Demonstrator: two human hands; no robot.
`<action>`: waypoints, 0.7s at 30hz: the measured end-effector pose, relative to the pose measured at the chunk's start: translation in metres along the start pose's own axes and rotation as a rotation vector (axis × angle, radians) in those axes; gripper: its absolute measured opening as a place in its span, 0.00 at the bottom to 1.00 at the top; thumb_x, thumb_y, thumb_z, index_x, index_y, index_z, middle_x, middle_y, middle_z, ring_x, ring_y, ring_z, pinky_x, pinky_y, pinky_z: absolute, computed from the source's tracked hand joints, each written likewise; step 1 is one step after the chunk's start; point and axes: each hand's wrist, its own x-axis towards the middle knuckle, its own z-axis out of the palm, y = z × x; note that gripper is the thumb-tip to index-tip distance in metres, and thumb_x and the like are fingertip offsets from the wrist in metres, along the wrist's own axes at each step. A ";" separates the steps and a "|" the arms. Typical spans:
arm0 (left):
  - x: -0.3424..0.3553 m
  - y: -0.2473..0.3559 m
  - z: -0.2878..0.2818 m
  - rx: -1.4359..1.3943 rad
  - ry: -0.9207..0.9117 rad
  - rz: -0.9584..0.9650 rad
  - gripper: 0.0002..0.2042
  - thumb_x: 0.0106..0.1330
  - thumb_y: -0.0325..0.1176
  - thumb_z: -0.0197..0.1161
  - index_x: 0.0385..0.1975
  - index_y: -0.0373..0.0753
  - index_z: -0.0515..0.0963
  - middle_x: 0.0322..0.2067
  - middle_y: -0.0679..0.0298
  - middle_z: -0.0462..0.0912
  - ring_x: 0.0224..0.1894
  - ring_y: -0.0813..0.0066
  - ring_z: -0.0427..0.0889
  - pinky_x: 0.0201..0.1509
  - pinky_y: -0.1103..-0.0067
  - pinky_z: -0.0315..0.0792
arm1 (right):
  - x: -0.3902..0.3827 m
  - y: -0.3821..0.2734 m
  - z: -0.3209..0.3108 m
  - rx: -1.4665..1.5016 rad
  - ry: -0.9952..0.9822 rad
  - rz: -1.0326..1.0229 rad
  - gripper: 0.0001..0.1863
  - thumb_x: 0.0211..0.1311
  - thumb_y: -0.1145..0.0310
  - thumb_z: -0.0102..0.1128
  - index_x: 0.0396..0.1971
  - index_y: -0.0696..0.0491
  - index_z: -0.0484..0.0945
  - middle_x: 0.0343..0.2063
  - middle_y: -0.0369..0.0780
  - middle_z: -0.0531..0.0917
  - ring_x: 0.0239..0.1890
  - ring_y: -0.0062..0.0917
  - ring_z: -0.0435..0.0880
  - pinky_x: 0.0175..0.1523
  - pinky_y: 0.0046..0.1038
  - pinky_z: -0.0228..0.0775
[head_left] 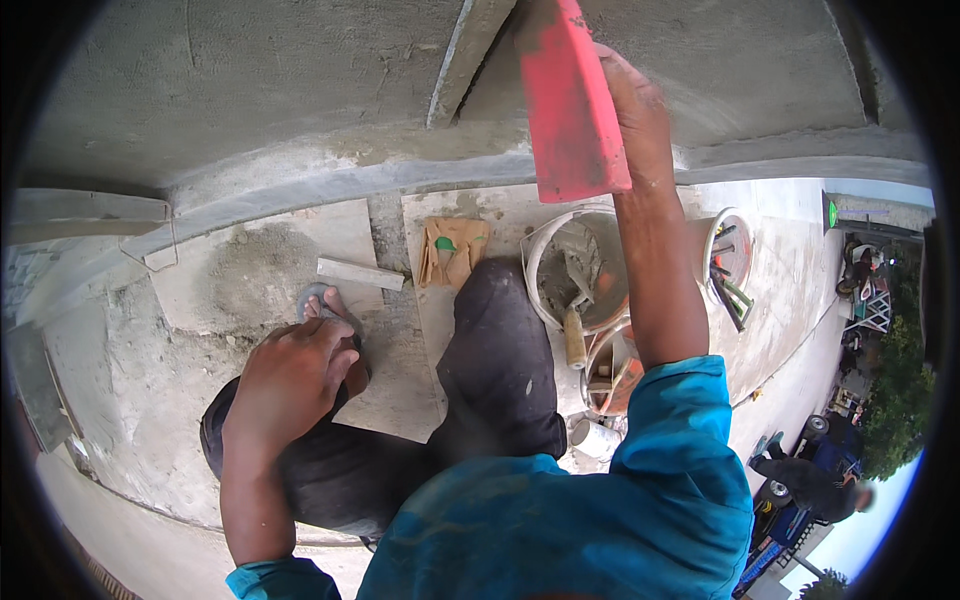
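Note:
My right hand is raised and grips a red plastering float from behind. The float's face is smeared with grey mortar, and it is held up by the grey plastered wall. Whether its face touches the wall cannot be made out. My left hand hangs over my bent leg near my sandalled foot, its fingers loosely stretched, the thumb apart and nothing seen in them. To the right of my knee stands a bucket of wet mortar, with a wooden-handled trowel resting in it.
A tool bucket stands right of my forearm, an orange bucket below it. A white container lies nearby. Flattened brown paper and a pale strip lie on boards. A person is beside a blue vehicle far right.

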 end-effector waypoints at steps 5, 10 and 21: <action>0.000 0.001 0.003 -0.006 0.000 -0.009 0.10 0.69 0.31 0.67 0.47 0.40 0.81 0.38 0.54 0.87 0.42 0.50 0.86 0.46 0.61 0.78 | -0.020 0.022 -0.005 0.207 0.166 0.024 0.17 0.70 0.69 0.62 0.54 0.60 0.80 0.44 0.38 0.85 0.38 0.17 0.84 0.43 0.24 0.79; -0.006 -0.004 0.005 0.031 0.009 -0.016 0.10 0.69 0.31 0.67 0.47 0.39 0.81 0.39 0.54 0.87 0.42 0.50 0.86 0.46 0.62 0.78 | -0.033 0.019 -0.031 -1.046 0.233 -0.834 0.24 0.54 0.76 0.69 0.54 0.46 0.86 0.43 0.34 0.83 0.37 0.20 0.83 0.42 0.27 0.77; -0.005 0.001 0.001 0.012 0.005 -0.029 0.09 0.70 0.32 0.65 0.46 0.39 0.80 0.39 0.53 0.87 0.42 0.49 0.86 0.46 0.60 0.78 | 0.024 0.017 -0.031 -1.611 0.275 -1.474 0.30 0.47 0.70 0.74 0.54 0.30 0.88 0.42 0.26 0.82 0.40 0.22 0.80 0.48 0.29 0.67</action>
